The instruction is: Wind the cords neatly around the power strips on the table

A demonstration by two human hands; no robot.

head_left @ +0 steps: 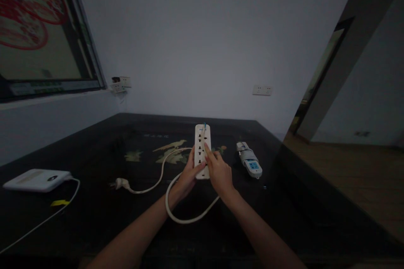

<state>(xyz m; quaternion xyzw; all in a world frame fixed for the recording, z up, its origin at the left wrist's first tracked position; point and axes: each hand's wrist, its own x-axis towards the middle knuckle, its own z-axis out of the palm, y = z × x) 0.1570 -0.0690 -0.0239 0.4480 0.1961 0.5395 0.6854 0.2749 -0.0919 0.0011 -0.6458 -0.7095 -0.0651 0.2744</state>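
Observation:
A white power strip (202,134) is held up over the dark table, its socket face turned toward me. My left hand (190,171) grips its lower left side, thumb across the front. Fingers of my right hand (219,171) press on the face and right edge of the strip. The strip's white cord (186,221) loops below over my left wrist. It runs left to a plug (121,183) lying on the table. Part of the cord is hidden behind the hands.
To the right lies a second power strip (253,167) with its cord wound round it. A white power bank (39,180) with a cable sits at the left, near a yellow scrap (59,203). Wall sockets (262,90) are behind the black table (284,214).

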